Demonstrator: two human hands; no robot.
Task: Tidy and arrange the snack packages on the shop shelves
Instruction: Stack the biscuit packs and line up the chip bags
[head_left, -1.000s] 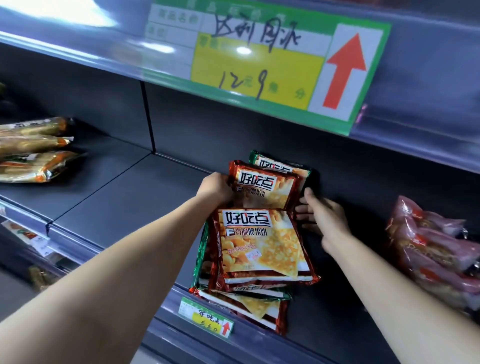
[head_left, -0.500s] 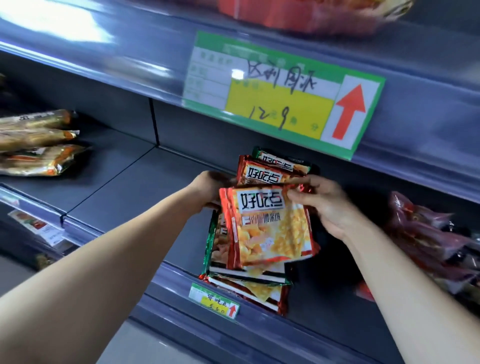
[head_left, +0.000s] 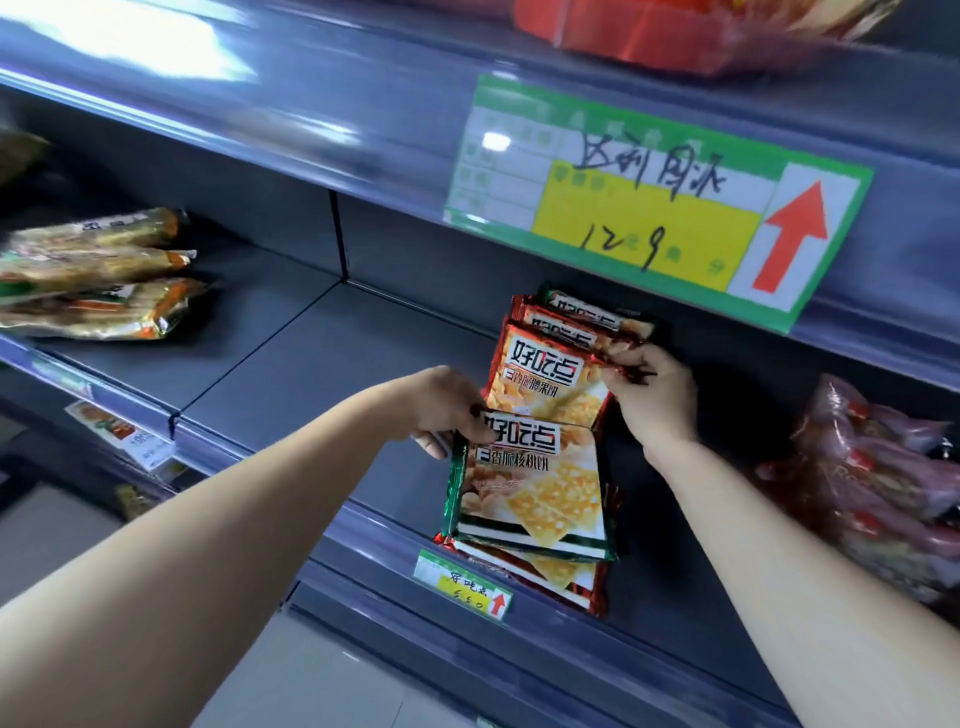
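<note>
Grey shop shelf (head_left: 291, 364), dim at the back, and both hands are working the biscuit packets near its middle. The right hand (head_left: 655, 400) pinches the top right corner of the red-edged packet (head_left: 540, 374), which is tilted up, its top leaning toward the rear pile (head_left: 587, 317) at the back edge of the shelf. The left hand (head_left: 441, 410) pinches the top left corner of the green-edged packet (head_left: 530, 483), thumb on top, fingers beneath. That one lies on the front stack (head_left: 556, 574), right at the shelf's front edge, just above the small price tag (head_left: 462, 584).

Now, the danger! The front stack looks skewed, and its lowest packets seem to poke over the front edge. These wrappers look glossy and slick, so a tug on the green one could drag its neighbours off the edge and onto the floor. The red one hangs from a single corner pinch; it may swing or slide out. Biscuits inside are probably brittle, so a hard shove against the rear pile risks crumbs. The pink packages (head_left: 872, 483) toward the right end sit well apart, safe enough.
</note>
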